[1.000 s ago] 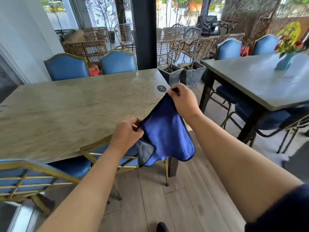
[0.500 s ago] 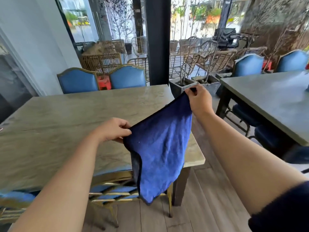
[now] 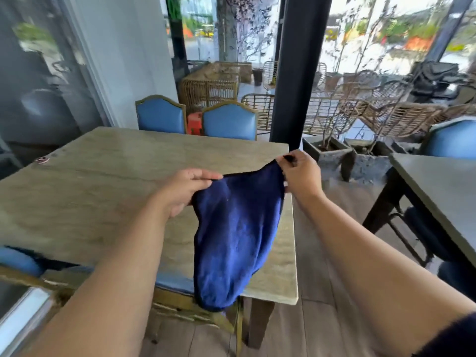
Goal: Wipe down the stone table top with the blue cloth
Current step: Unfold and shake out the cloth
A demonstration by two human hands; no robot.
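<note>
Two blue chairs (image 3: 195, 118) flank stone table (image 3: 103, 181) far side.

This looks like a cafe or restaurant dining room. A stone-topped desk (image 3: 108, 191) has matching blue padded chairs (image 3: 229, 122) with gold frames drawn up to it, and a second, darker desk (image 3: 443, 186) of the same kind stands to the right with its own blue chair (image 3: 453, 140). Through tall glass panes and past a dark pillar (image 3: 296, 73), a terrace holds wicker chairs (image 3: 208, 91). Square stone planters (image 3: 327, 150) with bare twigs sit on the wood-plank floor (image 3: 319, 318).
</note>
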